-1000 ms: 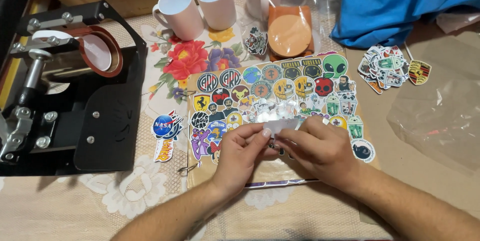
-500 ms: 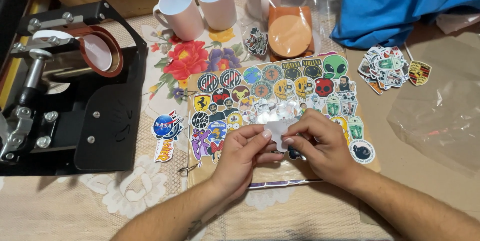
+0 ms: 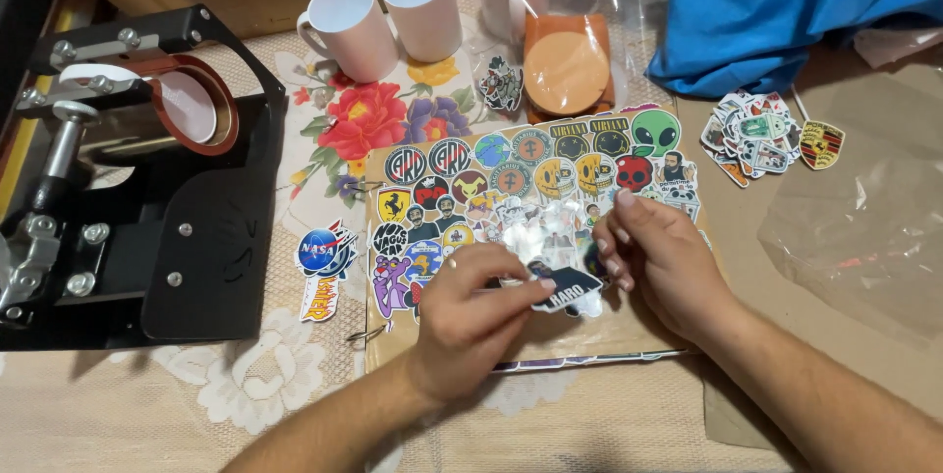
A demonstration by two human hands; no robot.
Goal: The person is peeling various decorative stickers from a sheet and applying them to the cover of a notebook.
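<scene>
- Floral cloth covers the desk (image 3: 246, 394), beige with a red flower print at about eleven o'clock from the hands
- Black mug press (image 3: 128, 188) sits at nine o'clock, its round heating sleeve with the orange rim facing the camera
- Blue fabric (image 3: 786, 11) lies bunched at one o'clock
- Clear plastic bag (image 3: 864, 227) lies flat at three o'clock
- Brown notebook (image 3: 521, 188) in the middle is covered with many coloured stickers, its wire binding at the left edge
- White mugs (image 3: 383, 11) stand in a group at twelve o'clock, beside a stack of orange round coasters (image 3: 565, 70)
- Right hand (image 3: 663, 262) rests over the notebook's right part, fingers (image 3: 614, 237) bent and close together, nearly touching the sticker's upper edge
- Left hand (image 3: 471, 311) pinches a dark sticker (image 3: 568, 294) between thumb and forefinger, just above the notebook's lower half, between the two hands
- Loose sticker pile (image 3: 751, 134) lies at two o'clock, near the blue fabric
- Round blue sticker (image 3: 322, 252) lies on the cloth just left of the notebook
</scene>
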